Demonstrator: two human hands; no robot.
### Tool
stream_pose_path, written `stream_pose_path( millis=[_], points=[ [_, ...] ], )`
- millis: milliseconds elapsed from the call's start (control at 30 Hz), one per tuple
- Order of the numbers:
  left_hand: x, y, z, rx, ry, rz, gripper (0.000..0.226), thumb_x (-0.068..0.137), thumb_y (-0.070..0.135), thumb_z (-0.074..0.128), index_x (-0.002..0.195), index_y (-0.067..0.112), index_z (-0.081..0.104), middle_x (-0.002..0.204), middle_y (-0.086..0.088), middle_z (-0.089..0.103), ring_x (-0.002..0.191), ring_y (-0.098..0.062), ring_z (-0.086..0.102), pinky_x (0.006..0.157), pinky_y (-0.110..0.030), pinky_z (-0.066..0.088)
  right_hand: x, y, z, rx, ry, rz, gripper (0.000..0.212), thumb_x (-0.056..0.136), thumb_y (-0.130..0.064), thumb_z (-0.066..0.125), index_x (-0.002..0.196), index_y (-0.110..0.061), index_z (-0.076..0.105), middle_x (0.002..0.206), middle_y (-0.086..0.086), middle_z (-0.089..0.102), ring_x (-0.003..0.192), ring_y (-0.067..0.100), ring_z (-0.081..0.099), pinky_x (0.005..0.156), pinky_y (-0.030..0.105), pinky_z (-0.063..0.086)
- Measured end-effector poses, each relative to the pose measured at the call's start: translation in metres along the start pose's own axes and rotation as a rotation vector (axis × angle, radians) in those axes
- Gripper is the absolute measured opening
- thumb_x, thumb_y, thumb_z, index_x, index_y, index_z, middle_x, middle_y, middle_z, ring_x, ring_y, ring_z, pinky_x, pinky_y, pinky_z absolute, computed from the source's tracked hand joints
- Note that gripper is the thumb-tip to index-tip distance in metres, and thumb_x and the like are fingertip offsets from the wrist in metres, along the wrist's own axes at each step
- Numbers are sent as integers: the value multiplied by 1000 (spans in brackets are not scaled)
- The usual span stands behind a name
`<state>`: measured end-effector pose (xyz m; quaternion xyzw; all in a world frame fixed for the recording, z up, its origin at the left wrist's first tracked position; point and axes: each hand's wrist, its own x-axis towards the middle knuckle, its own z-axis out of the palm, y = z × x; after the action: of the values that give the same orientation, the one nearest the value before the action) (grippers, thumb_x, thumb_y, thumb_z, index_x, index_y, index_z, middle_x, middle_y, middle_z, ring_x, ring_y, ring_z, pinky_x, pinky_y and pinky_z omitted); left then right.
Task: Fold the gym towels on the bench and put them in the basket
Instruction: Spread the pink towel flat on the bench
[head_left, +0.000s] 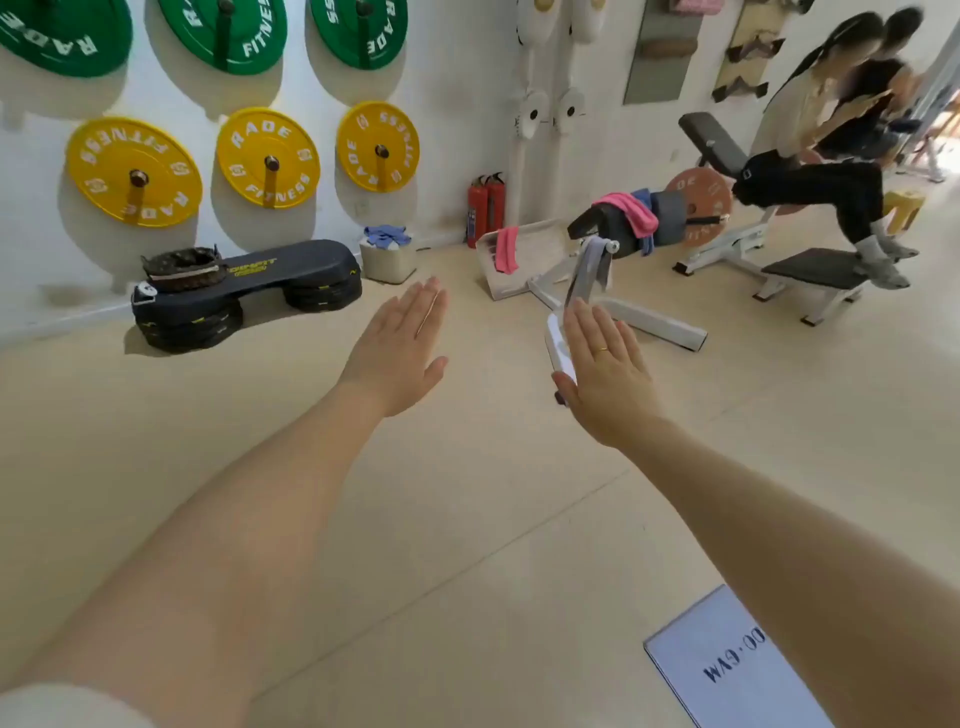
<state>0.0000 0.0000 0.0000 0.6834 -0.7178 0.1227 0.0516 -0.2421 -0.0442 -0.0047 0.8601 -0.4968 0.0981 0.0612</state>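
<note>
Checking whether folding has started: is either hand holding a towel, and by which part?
Nothing is held. The left hand and right hand are both stretched out flat with straight fingers, empty.

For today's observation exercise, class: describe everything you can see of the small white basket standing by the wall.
The white basket is a small, boxy container with slightly rounded corners; its material cannot be told from here. It stands upright on the floor against the white wall, between the black step platform and the red fire extinguishers. Crumpled blue cloth, probably towels, is heaped above its rim, partly covering something white. Neither hand touches it; the left hand hovers well in front.
</note>
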Motion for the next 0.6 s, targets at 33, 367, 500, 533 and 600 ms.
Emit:
stream_pose_path(
  millis=[33, 367, 500, 533, 600],
  points=[
    [2, 5, 7, 31, -19, 18, 70, 97, 37, 29, 147, 8, -12, 156, -9, -17, 145, -23, -10, 119, -36, -1, -5, 3, 8, -18, -28, -12, 67, 100, -40, 24, 149, -12, -12, 159, 3, -15, 146, 19, -15, 115, 32, -13],
    [90, 27, 27, -148, 37, 4, 69, 97, 36, 33, 148, 10, -6, 157, -7, -14, 146, -21, -7, 119, -35, 1, 45, 56, 23, 57, -49, 26, 64, 100, -37, 26, 150, -14, -6, 160, 1, -6, 147, 17, -10, 117, 32, -9],
    [164, 32, 28, -273, 149, -24, 66, 95, 29, 42, 148, 6, 9, 157, -11, 5, 145, -25, 7, 117, -36, 10, 102, 88, 23, 60, 22, 52, 64, 100, -37, 27, 150, -14, -5, 160, 1, -6, 147, 18, -10, 117, 33, -9],
    [183, 34, 32, -295, 164, -19, 65, 94, 27, 44, 147, 5, 13, 157, -12, 10, 145, -25, 11, 116, -36, 13, 115, 97, 28, 62, 27, 64, 64, 100, -38, 27, 150, -15, -5, 160, 1, -6, 147, 18, -9, 117, 32, -9],
    [222, 34, 44, -288, 177, 25, 62, 93, 24, 46, 145, 3, 21, 155, -14, 18, 142, -27, 19, 115, -37, 18, 145, 115, 41, 58, 26, 85, 64, 100, -38, 28, 150, -15, -4, 160, 1, -5, 148, 18, -8, 117, 32, -8]
  ],
)
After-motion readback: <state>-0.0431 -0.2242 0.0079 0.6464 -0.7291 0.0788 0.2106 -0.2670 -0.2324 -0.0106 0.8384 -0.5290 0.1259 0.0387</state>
